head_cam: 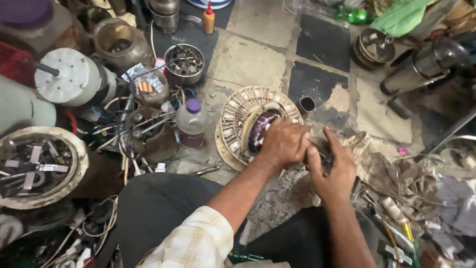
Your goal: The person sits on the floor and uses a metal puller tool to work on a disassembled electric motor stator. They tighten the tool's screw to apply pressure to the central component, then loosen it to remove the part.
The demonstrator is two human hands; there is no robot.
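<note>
Both hands [307, 154] on round slotted stator [248, 121], reddish windings inside.

Two hands: left hand [285, 143], right hand [333, 168]. One round motor stator [243, 111]. One clear plastic bottle with purple cap [191, 123]. One orange squeeze bottle [209, 18]. One green bottle [353, 16]. One metal bowl of screws [185, 62]. One white motor housing [74, 77].

- My left hand [283, 144] covers the right side of the stator [253, 126].
- What my right hand [333, 168] grips is mostly hidden; I can't identify it.
- The frame's left edge cuts off the grey motor housing [22, 106].
</note>
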